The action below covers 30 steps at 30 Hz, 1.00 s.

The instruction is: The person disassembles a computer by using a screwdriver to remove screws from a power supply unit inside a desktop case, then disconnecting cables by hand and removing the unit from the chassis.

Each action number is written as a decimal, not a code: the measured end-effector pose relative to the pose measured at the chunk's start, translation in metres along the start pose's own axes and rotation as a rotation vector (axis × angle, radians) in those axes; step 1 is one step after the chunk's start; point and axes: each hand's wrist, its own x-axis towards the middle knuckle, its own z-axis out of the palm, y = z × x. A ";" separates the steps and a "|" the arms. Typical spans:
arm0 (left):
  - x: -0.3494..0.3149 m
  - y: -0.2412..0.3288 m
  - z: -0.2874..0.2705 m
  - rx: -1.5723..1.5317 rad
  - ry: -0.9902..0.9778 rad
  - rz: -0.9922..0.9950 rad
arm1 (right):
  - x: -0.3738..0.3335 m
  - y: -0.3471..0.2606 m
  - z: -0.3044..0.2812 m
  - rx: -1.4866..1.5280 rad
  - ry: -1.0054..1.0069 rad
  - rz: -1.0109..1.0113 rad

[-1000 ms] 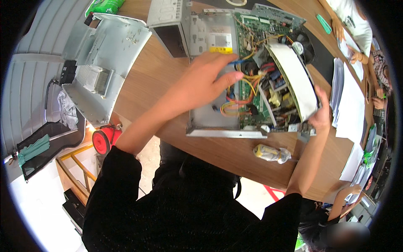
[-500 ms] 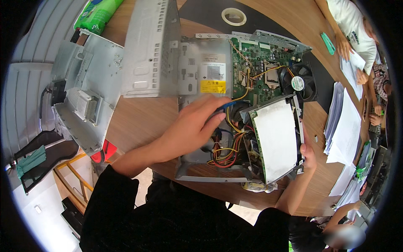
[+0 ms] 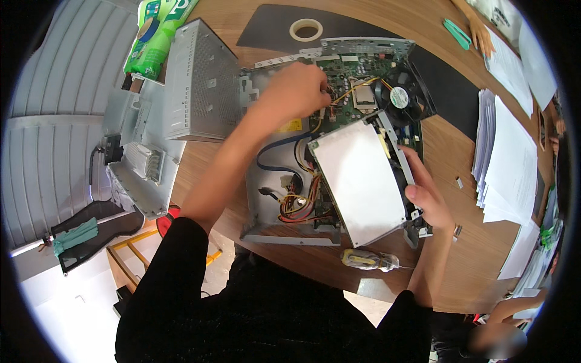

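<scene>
An opened desktop computer case (image 3: pixel 290 240) lies on the table, its green motherboard (image 3: pixel 342 118) exposed at the back. My left hand (image 3: pixel 296 89) reaches over the board with its fingers closed by the cable connectors; what is between them is hidden. A metal-framed module with a white top plate (image 3: pixel 360 181) stands tilted over the case. My right hand (image 3: pixel 428 196) grips its right side, thumb on the frame. A dark blue flat cable (image 3: pixel 266 150) curves across the case floor beside a coloured wire bundle (image 3: pixel 311 196). A black fan (image 3: pixel 405 91) sits right of the processor (image 3: pixel 364 95).
A metal cover (image 3: pixel 200 91) and another case panel (image 3: pixel 154 196) stand at the left by a green package (image 3: pixel 148 54). Masking tape (image 3: pixel 305 29) lies behind. Paper stacks (image 3: pixel 508 163) are on the right, a screwdriver (image 3: pixel 366 260) in front. Another person's hand (image 3: pixel 481 36) rests far right.
My left hand has moved from the blue cable up to the motherboard, and the cable now lies loose. My right hand still holds the module. The view has shifted.
</scene>
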 end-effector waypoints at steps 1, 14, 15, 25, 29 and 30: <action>0.002 0.004 -0.006 0.060 -0.058 0.006 | 0.001 0.000 0.000 0.010 0.003 -0.009; -0.019 0.017 0.013 0.295 0.066 0.035 | 0.001 0.003 -0.001 0.151 -0.080 0.050; -0.019 0.017 0.012 0.269 0.080 0.035 | 0.002 0.003 -0.001 0.184 -0.081 0.054; -0.023 0.018 0.018 0.214 0.186 0.059 | 0.001 0.003 -0.004 0.135 -0.039 0.083; -0.023 0.014 0.028 0.256 0.261 0.067 | 0.001 0.001 -0.004 0.138 -0.033 0.106; -0.024 0.013 0.029 0.254 0.287 0.077 | 0.001 0.000 -0.004 0.138 -0.029 0.108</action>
